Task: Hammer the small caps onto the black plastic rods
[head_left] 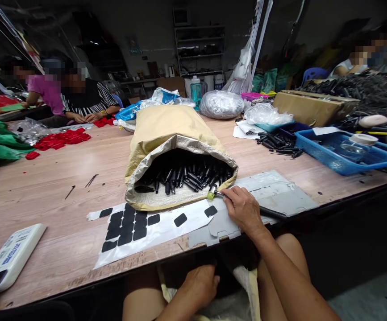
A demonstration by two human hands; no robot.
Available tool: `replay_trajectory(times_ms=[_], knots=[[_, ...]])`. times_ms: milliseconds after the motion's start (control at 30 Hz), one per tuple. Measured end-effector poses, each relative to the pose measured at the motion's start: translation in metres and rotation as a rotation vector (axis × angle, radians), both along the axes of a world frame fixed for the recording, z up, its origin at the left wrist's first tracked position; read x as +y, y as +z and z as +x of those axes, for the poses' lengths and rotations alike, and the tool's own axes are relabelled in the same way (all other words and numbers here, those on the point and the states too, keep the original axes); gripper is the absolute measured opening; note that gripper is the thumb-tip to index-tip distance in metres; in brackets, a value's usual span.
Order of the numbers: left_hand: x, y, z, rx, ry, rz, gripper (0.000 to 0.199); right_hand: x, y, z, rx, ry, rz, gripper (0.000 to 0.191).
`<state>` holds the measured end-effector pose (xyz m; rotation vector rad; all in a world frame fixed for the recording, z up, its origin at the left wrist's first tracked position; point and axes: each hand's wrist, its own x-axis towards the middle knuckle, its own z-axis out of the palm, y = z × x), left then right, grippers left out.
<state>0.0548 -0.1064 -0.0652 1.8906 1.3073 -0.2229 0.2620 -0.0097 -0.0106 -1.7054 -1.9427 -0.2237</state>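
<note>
My right hand [243, 206] is closed round a small hammer [273, 213] with a black handle and a yellow plastic face, lying low over a grey board [280, 191] at the table's edge. Just beyond the hammer head, an open yellow sack [176, 122] lies on its side, its mouth towards me, full of black pen-like parts [193, 178]. Below the table edge, my left hand [200, 285] is curled over a second open sack [253, 290] between my knees. Its fingertips are hidden, so whatever they hold cannot be made out.
A white sheet of black stickers [126, 227] lies before the sack. At left stands a white scale-like device [10, 256]. To the right are a blue tray [343, 151], loose black parts [276, 142] and a cardboard box [307, 107]. Other people sit across the table, near red pieces [62, 138].
</note>
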Motion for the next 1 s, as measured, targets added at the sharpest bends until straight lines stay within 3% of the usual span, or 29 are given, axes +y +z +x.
replay_trajectory(times_ms=[100,167,233,333,400,467,567,800,933,1000], knots=[[0.007,0.049,-0.008,-0.088,-0.141,0.049,0.029,0.000,-0.001,0.000,0.002,0.003,0.007,0.023],[0.022,0.086,-0.018,-0.242,-0.175,-0.011,0.025,0.000,-0.001,0.000,0.009,0.003,0.009,0.023],[0.047,0.117,-0.034,-0.411,-0.093,-0.017,0.029,0.000,0.000,0.000,0.016,0.002,0.008,0.023],[0.098,0.138,-0.061,-0.407,0.198,0.277,0.038,0.000,0.001,-0.001,0.023,-0.005,0.004,0.022],[0.133,0.136,-0.076,-0.154,0.437,0.579,0.035,0.000,0.002,-0.001,0.025,-0.004,0.004,0.022],[0.161,0.128,-0.086,0.151,0.639,0.759,0.035,0.000,0.002,-0.001,0.025,0.000,0.002,0.023],[0.185,0.113,-0.091,0.381,0.757,0.720,0.039,0.000,0.001,-0.001,0.025,0.002,0.001,0.023],[0.186,0.104,-0.091,0.390,0.773,0.675,0.035,0.000,0.001,-0.001,0.038,-0.003,-0.007,0.023],[0.168,0.105,-0.087,0.264,0.768,0.926,0.023,0.000,0.001,-0.001,0.031,-0.002,-0.011,0.023],[0.154,0.106,-0.081,0.130,0.788,1.071,0.029,0.000,0.001,-0.001,0.031,-0.002,-0.011,0.023]])
